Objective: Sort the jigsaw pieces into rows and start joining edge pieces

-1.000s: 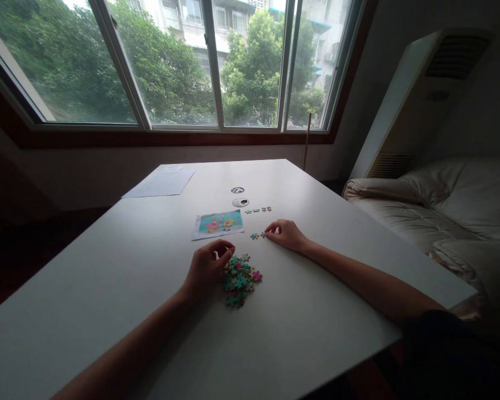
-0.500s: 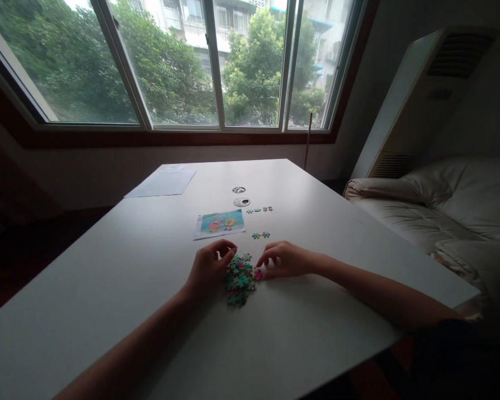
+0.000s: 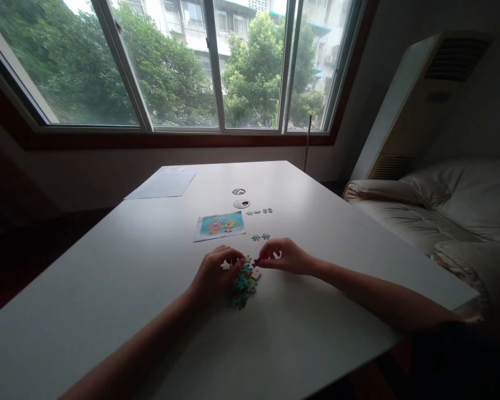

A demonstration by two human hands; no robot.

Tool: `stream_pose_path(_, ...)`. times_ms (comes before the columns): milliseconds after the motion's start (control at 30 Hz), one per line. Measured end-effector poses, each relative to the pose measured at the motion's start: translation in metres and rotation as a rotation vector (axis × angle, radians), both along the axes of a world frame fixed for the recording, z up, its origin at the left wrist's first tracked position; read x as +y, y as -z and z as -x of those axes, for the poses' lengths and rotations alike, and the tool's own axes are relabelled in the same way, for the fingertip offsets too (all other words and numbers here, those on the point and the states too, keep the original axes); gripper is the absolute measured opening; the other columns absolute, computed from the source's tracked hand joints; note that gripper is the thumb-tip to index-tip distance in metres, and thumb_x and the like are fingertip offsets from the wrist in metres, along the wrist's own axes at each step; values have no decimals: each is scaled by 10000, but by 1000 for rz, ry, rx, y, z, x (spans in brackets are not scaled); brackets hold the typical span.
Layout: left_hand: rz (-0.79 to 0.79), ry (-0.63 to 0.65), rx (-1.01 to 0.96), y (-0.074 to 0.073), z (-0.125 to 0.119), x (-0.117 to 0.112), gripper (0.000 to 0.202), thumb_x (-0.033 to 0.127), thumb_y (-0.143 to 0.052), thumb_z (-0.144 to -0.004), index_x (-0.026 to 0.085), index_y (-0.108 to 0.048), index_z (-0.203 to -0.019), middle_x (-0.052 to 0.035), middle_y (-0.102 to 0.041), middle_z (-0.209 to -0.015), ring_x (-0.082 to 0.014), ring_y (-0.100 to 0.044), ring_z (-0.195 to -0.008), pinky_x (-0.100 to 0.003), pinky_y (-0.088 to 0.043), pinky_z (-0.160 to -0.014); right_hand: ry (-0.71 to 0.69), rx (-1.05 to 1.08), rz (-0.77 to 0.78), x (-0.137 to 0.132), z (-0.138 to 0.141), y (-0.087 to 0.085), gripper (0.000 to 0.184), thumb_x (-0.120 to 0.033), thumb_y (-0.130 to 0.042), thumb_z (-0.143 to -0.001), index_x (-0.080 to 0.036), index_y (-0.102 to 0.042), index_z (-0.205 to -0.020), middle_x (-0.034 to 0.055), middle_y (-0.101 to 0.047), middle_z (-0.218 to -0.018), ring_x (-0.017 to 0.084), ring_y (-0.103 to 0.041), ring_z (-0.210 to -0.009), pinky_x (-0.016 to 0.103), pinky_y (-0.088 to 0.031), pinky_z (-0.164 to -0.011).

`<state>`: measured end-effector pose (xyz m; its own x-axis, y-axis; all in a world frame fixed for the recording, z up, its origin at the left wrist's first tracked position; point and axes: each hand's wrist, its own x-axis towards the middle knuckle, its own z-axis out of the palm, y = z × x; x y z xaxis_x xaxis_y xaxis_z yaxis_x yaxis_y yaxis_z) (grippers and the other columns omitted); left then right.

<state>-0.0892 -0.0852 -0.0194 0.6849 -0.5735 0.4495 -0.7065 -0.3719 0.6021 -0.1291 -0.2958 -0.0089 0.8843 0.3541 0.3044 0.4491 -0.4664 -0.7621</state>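
A heap of coloured jigsaw pieces (image 3: 240, 288) lies on the white table (image 3: 150, 289) in front of me. My left hand (image 3: 214, 275) curls over the heap's left side, fingertips on the pieces. My right hand (image 3: 282, 256) is just right of the heap, thumb and forefinger pinched on a small pink jigsaw piece (image 3: 256, 261) lifted slightly off the heap. Two small loose pieces (image 3: 260, 237) lie just beyond my hands. A colourful cartoon reference picture (image 3: 219, 225) lies further back.
A few more loose pieces (image 3: 259, 211) and two round discs (image 3: 240, 198) sit past the picture. A sheet of paper (image 3: 162, 184) lies at the far left corner. A cream sofa (image 3: 437, 211) stands right of the table; windows fill the far wall.
My right hand drew back from the two small pieces to the heap and pinched up a pink piece. My left hand stayed on the heap, closing a little over it.
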Motion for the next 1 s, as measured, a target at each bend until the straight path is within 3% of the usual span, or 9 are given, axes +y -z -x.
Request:
stream_pose_path(133,32,105,33,-4,7,-3,149,255,-533,-765,170,-640,-825,-47,-597,-741,-145,-544,-668,-252,-440,-604,104,36,-90,8,1,4,298,-423,-614,-705,-128,-633,-740,1,-571,-600,73,-457,-541,193,-354,-497)
stream_pose_path(400,101,89,83,-7,9,-5,154,258,-528,-775,152,-632,-736,-32,-575,-672,-128,-512,-603,-234,-415,-558,75,31,-105,11,2,8,263,-399,-603,-720,-139,-620,-752,-5,-571,-619,73,-470,-552,191,-371,-516)
stream_pose_path(567,54,33,69,-7,8,-6,168,254,-502,-790,155,-633,-753,-16,-571,-657,-119,-478,-580,-224,-387,-551,116,-144,-5,8,4,4,198,-314,-563,-770,-174,-612,-901,7,-596,-702,84,-507,-596,202,-406,-570)
stream_pose_path(800,33,29,56,-7,9,-7,172,260,-509,-778,148,-629,-726,-15,-561,-636,-122,-476,-576,-219,-383,-540,131,-443,253,5,6,3,133,-293,-536,-804,-205,-636,-814,16,-638,-766,94,-540,-636,247,-379,-680)
stream_pose_path(1000,24,46,48,-4,7,-6,162,245,-506,-784,148,-621,-722,-10,-557,-642,-114,-478,-577,-215,-388,-544,136,-534,289,4,4,6,142,-312,-540,-807,-197,-623,-819,18,-646,-770,103,-569,-681,247,-360,-694)
